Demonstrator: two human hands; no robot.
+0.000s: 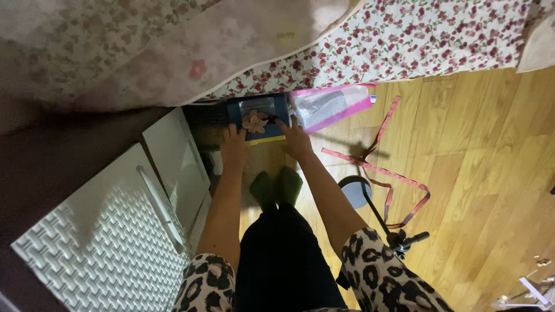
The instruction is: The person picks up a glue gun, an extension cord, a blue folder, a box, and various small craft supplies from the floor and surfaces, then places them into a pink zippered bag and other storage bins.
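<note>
At the lower left of the frame a white cabinet (104,242) with a woven-pattern door and a long handle stands beside the person. Above it, across the upper left, a pale floral cloth (144,46) hangs down. Near the upper middle, a dark blue box (257,118) with a clear window and a pinkish flower inside lies on the wooden floor (474,173), partly under the cloth's edge. The left hand (234,147) rests flat, fingers spread, against the box's lower left corner. The right hand (296,138) lies just right of it, fingers spread and pointing up, fingertips on the box's right edge; neither hand grips anything. Below the hands, two feet in green socks (276,188) sit close together. Touching the box's right side is a pink-edged clear bag (332,107). Farther right, a pink tape measure (387,179) loops over the floor, crossing a black stand (376,211) with a round base.
</note>
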